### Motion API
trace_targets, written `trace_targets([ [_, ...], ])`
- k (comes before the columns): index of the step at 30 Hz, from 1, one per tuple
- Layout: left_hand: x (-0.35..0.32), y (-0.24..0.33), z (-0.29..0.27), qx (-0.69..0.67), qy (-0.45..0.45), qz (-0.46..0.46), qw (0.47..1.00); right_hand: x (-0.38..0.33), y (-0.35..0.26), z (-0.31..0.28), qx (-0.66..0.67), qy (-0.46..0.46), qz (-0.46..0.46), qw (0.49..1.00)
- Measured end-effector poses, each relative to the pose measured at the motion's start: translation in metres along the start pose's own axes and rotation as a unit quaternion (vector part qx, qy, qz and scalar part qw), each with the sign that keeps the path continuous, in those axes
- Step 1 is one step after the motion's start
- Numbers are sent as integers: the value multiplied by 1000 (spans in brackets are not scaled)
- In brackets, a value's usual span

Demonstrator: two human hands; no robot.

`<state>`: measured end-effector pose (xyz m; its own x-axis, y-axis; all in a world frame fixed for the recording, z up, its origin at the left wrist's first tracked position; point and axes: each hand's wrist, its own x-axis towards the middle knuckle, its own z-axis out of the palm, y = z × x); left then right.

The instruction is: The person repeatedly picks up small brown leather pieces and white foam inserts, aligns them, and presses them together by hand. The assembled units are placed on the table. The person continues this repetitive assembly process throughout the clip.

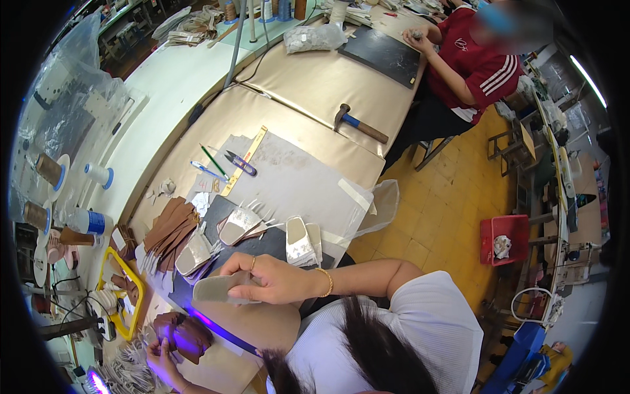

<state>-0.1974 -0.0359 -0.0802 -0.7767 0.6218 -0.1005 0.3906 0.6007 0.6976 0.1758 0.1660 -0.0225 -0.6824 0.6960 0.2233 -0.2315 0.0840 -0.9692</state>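
My right hand (266,279) grips a grey-beige sole-shaped piece (213,290) between thumb and fingers, above the dark work board. My left hand (164,362) is at the lower left beside a stack of brown leather pieces (187,336); its fingers are bent together, and what they pinch is too small to make out. Beyond my right hand lie stacks of pale sole-shaped pieces: one silvery pair (300,241), one stack (241,224) with thin strips, and another (195,255) at the left. Fanned brown strips (172,226) lie past that.
A hammer (361,123), snips (241,163), a yellow ruler (246,161) and pens lie on the table. At the left are a yellow frame tray (136,292), thread spools (98,175) and a bundle of pale strips (125,368). Across sits a co-worker in a red shirt (469,62).
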Motion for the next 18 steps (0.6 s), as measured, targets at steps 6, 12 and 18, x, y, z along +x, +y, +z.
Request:
trace_targets([
  [6,7,-5,-10,-86,-46,-32,995,2,2,-2,-22,2,-15,1000],
  [12,2,11,-1,4,4,30,1000,3,0,-1,-13,-5,-19,1000],
  [18,-10,33,9,86,52,99,990,5,-9,0,-1,-36,21,999],
])
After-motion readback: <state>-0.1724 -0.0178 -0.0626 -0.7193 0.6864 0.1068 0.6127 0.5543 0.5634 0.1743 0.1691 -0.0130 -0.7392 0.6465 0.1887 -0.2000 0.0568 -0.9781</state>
